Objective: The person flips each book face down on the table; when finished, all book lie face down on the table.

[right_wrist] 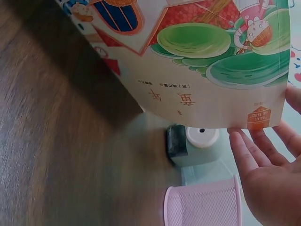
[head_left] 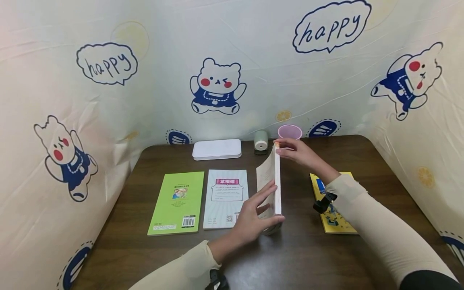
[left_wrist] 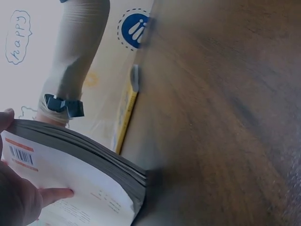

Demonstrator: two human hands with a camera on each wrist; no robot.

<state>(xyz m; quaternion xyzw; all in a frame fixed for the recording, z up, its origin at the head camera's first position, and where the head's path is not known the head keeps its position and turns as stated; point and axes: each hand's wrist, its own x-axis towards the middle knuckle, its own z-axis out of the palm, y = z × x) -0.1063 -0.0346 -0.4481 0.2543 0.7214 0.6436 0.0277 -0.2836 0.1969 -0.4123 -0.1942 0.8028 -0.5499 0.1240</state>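
Inspected against a pale fabric backdrop printed with cartoon bears: dark brown wooden table and, held on edge over it, thick white-spined paperback book with an illustrated cover, between a flat pale blue paperback and a flat yellow paperback. Unable to confirm contact between lower edge and tabletop. Judged chief hazard: splaying covers and a fall onto one face, from loss of grip at either end (back cover visibly bowed outward). Judged next: a shove to the pale blue paperback, overlapped at its near right corner in the head view, from any leftward swing of the knuckles. Noted: left hand holding the near end, fingers along the back cover, thumb across the spine's end; right hand pinching the far end in a narrow grip. Judged lesser: a knock to the round pink mesh cup or the pale green sharpener-like device with a round white face, from any forward push. Found long axis running near to far, toward the backdrop, spine uppermost. Found front cover facing right, barcode side facing left, printed title's head pointing away. Located an orange mark at the far spine corner, beside the right fingertips
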